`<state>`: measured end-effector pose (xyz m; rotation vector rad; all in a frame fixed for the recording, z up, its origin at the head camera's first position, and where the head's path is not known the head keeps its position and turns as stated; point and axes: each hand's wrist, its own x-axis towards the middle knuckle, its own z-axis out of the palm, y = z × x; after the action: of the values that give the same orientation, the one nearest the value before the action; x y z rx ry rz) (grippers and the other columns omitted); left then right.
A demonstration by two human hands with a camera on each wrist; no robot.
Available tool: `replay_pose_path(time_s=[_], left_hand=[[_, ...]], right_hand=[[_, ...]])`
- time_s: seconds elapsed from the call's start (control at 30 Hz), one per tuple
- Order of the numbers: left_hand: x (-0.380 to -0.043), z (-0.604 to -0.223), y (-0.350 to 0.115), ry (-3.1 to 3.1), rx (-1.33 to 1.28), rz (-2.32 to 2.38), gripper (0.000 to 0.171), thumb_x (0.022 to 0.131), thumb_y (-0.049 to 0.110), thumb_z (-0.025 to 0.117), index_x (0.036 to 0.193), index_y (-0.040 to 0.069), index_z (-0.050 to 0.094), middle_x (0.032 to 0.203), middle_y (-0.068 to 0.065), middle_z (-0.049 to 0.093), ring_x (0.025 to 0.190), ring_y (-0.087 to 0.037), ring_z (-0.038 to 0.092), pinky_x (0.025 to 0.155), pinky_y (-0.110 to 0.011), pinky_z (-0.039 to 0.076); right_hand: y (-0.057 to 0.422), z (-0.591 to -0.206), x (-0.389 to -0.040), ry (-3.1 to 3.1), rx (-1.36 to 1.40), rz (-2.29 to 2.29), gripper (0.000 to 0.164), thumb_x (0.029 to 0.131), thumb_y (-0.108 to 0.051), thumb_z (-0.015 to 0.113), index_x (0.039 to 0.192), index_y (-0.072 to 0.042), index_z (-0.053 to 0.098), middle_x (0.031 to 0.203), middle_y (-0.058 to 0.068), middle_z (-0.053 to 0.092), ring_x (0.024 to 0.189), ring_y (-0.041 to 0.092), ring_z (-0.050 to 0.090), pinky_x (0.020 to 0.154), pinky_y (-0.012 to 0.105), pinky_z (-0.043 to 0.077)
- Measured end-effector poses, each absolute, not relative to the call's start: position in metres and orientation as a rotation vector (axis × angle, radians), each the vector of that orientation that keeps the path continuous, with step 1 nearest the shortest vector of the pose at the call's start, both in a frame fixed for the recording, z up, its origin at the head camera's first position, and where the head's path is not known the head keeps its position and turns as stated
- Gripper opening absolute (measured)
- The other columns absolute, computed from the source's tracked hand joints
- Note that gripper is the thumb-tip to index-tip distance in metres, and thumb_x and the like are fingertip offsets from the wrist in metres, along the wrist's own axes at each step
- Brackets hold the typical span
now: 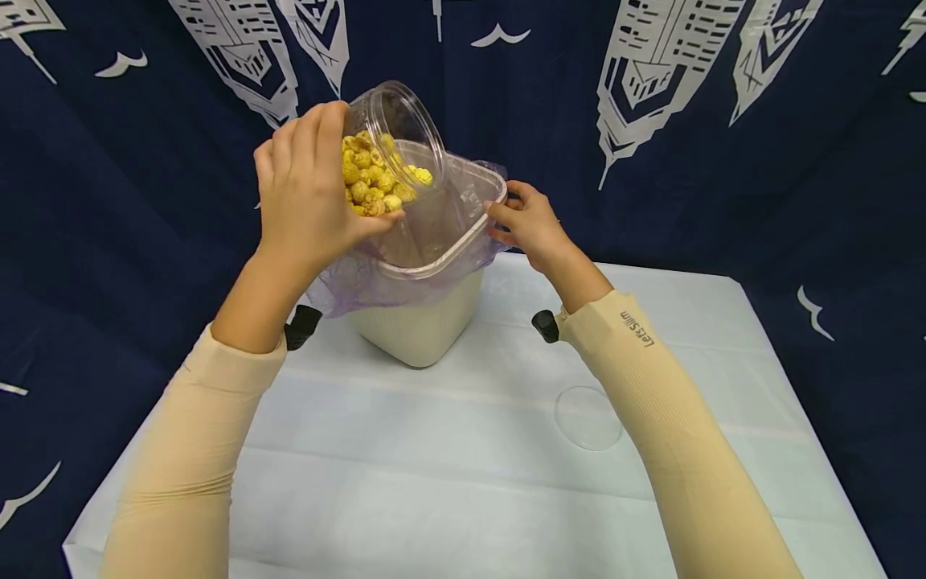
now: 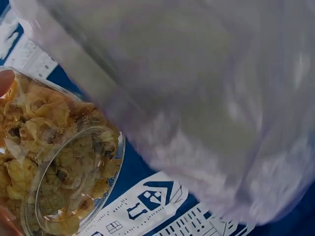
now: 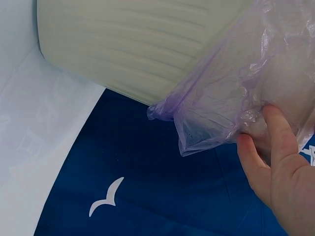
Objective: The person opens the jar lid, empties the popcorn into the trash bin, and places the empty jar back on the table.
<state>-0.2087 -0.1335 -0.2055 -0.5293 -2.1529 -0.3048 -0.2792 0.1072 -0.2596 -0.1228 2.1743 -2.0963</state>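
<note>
My left hand (image 1: 304, 181) grips a clear plastic jar (image 1: 405, 121) of yellow popcorn (image 1: 372, 181), tilted with its mouth over a cream trash bin (image 1: 427, 326). In the left wrist view the popcorn (image 2: 44, 132) shows through the jar wall, close beside the bin. A thin purple bag (image 1: 347, 281) lines the bin and folds down over its rim. With thumb and fingers, my right hand (image 1: 535, 225) holds the bin's right rim and the bag edge. From the right wrist, fingertips press the purple bag (image 3: 211, 118) against the bin (image 3: 123, 44).
A clear round lid or ring (image 1: 588, 418) lies on the white-covered table (image 1: 434, 482), near my right forearm. Behind the table hangs a dark blue cloth (image 1: 542, 96) with white building and bird prints.
</note>
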Motion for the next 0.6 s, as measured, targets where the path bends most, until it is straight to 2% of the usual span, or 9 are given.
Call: replay_pose_path(time_s=[0.23, 0.6], left_hand=[[-0.226, -0.190, -0.135, -2.305, -0.557, -0.102, 0.094, 0.059, 0.043, 0.079, 0.130, 0.003, 0.031, 0.127, -0.019, 0.039, 0.114, -0.036, 0.033, 0.088, -0.051, 0.024], [-0.249, -0.176, -0.146, -2.345, -0.671, 0.171, 0.090, 0.057, 0.034, 0.081, 0.126, 0.000, 0.034, 0.120, -0.022, 0.041, 0.108, -0.040, 0.035, 0.086, -0.055, 0.024]], right_hand=[[0.109, -0.261, -0.280, 2.162, -0.128, -2.108, 0.055, 0.089, -0.008, 0.054, 0.137, -0.004, 0.028, 0.124, 0.017, 0.047, 0.109, 0.025, 0.050, 0.085, 0.034, 0.044], [0.109, -0.260, -0.281, 2.148, -0.094, -2.111, 0.058, 0.088, -0.008, 0.055, 0.138, -0.005, 0.026, 0.123, 0.016, 0.046, 0.108, 0.025, 0.051, 0.083, 0.033, 0.045]])
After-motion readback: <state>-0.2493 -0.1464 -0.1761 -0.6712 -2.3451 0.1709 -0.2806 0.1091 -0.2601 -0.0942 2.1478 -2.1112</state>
